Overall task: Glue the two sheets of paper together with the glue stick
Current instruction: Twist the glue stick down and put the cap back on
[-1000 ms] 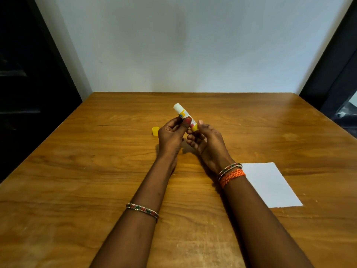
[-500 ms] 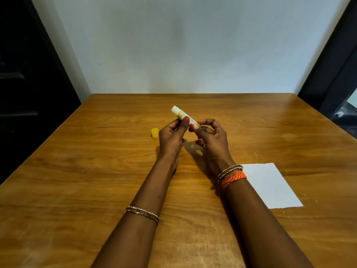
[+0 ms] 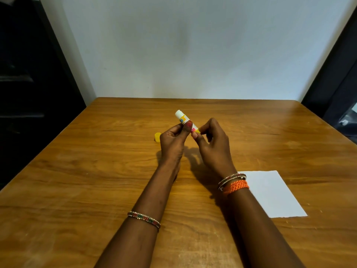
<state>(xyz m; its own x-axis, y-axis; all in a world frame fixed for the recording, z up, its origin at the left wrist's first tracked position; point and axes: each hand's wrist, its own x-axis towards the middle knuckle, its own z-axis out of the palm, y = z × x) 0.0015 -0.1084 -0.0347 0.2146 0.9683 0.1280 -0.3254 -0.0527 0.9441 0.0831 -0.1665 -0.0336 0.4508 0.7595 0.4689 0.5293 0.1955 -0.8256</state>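
— Any writing you can make out?
— Nothing legible. The glue stick (image 3: 185, 120) carries a label with yellow, blue and pink patches, but the print on it is too small and blurred to read.
— And the paper (image 3: 270, 192)?
— Plain white, with no text, number or mark showing on it.

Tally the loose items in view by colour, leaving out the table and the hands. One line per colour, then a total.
White: 1, the paper lying on the table; I cannot tell whether it is one sheet or two stacked.
White with yellow label: 1, the glue stick, held by the left hand and right hand.
Yellow: 1, the cap.
Total: 3
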